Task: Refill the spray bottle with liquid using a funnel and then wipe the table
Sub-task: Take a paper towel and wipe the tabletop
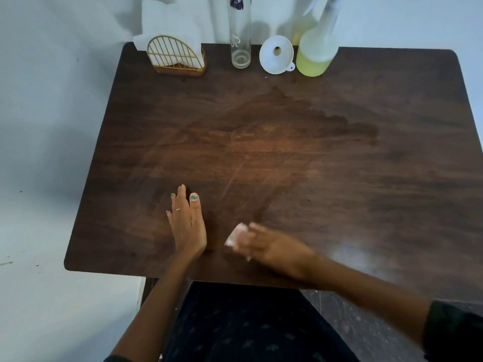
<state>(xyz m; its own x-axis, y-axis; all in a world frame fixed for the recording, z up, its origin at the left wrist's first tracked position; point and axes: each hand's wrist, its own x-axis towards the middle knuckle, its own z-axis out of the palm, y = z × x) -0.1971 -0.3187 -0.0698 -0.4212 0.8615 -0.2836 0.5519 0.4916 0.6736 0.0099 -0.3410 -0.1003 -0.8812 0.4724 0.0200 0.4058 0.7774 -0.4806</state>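
Spray bottle [317, 52], holding yellow liquid, stands at the far edge of the table [392, 178], with one funnel [276, 58], one clear glass bottle [240, 35] and one napkin holder [176, 56] in a row to its left. Well nearer than the spray bottle, the left hand [187, 223] lies open and flat on the table while the blurred right hand [274, 246] grips one crumpled tissue [236, 237]. A damp patch shows between hands and spray bottle, so a wide sweep may knock over the funnel or glass bottle, or the small tissue may only smear it.

A dark wood-grain bench [339, 165] with rounded corners fills the view. A pale bluish-white wall [52, 74] runs from nine to two o'clock. Soft glare sits at four o'clock; speckled dark floor [352, 322] lies at five.
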